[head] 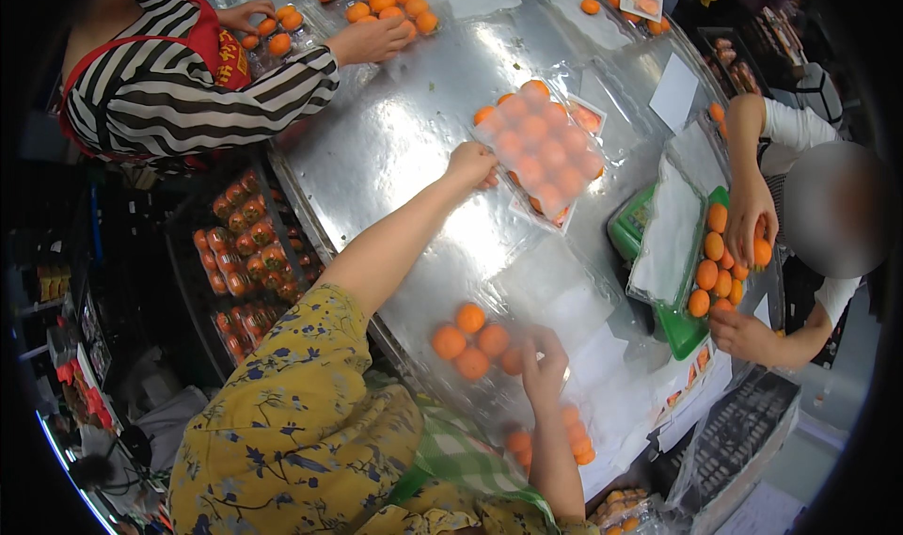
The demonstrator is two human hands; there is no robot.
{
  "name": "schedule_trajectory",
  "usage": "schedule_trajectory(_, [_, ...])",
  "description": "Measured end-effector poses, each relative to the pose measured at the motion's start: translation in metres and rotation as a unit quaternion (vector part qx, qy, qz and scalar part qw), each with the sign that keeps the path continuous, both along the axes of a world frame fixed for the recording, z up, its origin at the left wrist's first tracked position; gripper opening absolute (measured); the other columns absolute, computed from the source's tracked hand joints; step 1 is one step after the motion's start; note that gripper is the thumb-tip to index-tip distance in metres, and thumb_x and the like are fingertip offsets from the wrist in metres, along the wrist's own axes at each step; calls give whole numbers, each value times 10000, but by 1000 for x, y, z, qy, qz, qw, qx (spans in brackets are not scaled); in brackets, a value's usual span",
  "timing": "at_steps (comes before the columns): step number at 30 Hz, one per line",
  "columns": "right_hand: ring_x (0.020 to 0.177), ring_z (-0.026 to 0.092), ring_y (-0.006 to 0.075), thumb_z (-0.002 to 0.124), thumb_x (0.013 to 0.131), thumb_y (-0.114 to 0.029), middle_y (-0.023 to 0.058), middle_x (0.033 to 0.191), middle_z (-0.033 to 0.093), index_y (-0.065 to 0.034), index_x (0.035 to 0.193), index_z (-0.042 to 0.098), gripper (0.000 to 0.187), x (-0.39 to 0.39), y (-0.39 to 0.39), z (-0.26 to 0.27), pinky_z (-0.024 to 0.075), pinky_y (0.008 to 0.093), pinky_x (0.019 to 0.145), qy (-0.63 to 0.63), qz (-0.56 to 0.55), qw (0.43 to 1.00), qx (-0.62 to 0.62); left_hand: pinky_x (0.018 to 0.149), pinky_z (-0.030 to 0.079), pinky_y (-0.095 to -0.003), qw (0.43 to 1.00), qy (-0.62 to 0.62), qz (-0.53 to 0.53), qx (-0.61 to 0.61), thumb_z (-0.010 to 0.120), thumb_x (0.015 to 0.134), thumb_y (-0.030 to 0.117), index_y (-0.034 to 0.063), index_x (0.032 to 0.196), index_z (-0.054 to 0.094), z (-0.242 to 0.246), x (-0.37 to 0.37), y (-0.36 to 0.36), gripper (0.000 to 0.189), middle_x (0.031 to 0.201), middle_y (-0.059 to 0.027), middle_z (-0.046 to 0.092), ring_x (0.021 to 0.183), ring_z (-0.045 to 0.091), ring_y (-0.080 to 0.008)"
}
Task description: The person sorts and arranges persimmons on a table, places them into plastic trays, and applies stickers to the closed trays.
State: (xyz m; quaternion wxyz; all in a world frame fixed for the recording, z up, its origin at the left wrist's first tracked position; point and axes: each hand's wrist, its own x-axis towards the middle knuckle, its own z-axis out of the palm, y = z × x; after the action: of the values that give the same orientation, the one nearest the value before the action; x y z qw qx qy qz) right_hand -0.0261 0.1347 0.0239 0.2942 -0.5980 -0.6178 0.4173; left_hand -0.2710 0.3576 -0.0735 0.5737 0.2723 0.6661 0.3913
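Note:
My left hand (474, 165), its fingers curled, is at the left edge of a translucent sheet (540, 143) lying over a group of orange fruits; whether it grips the sheet is unclear. My right hand (544, 366) is bent over a clear plastic tray (451, 387) nearer to me, beside an orange fruit (513, 361). Its fingertips are close together, with a small pale spot between them; what they hold cannot be told. Several more orange fruits (471, 363) sit in that tray. Printed cards (588, 117) with fruit pictures lie partly under the sheet-covered group.
A metal table (374, 147) bears clear trays (554, 274). At the left, a co-worker's hand (374, 41) touches fruits. Across the table, another's hands (751, 214) handle fruits in a green container (681, 334). A dark crate (190, 274) of packed fruits stands below the left table edge.

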Motion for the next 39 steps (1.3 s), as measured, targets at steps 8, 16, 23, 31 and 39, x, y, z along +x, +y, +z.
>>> schedule_trajectory(8, [702, 597, 159, 591, 842, -28, 95, 836, 610, 19, 956, 618, 126, -4, 1, -1, 493, 271, 635, 2, -12, 999, -31, 717, 477, -369, 879, 423, -31, 217, 657, 702, 81, 72, 884, 637, 26, -15, -44, 183, 860, -103, 612, 822, 600, -282])
schedule_trajectory(16, [717, 601, 152, 592, 849, -35, 97, 855, 606, 17, 964, 618, 129, -5, -3, 4, 500, 268, 638, 14, -16, 999, -41, 887, 406, -398, 698, 525, -82, 481, 605, 698, 2, 72, 904, 594, 41, -13, -33, 218, 1108, -107, 552, 1058, 513, -282])
schedule_trajectory(23, [721, 597, 145, 582, 855, -37, 88, 857, 604, 16, 968, 618, 130, 1, -5, 2, 499, 268, 633, 18, -26, 999, -33, 612, 423, -247, 914, 168, -162, 333, 474, 790, 60, 13, 784, 544, 90, -30, -68, 85, 684, -45, 553, 663, 540, -118])
schedule_trajectory(31, [841, 562, 144, 581, 841, -41, 103, 1098, 566, -19, 1241, 470, 415, -8, 6, -10, 476, 273, 708, 128, -88, 987, -49, 520, 312, -201, 932, -25, -311, 182, 482, 793, 80, 34, 742, 522, 67, -33, -96, 80, 628, 47, 440, 584, 365, -22])
schedule_trajectory(39, [827, 569, 153, 592, 828, -37, 108, 1140, 544, -16, 1216, 480, 404, -15, 24, -6, 481, 279, 705, 87, -38, 994, -60, 582, 447, -330, 827, 377, -341, 239, 531, 747, 90, 34, 856, 631, 34, -23, -72, 158, 770, -142, 627, 662, 600, -269])
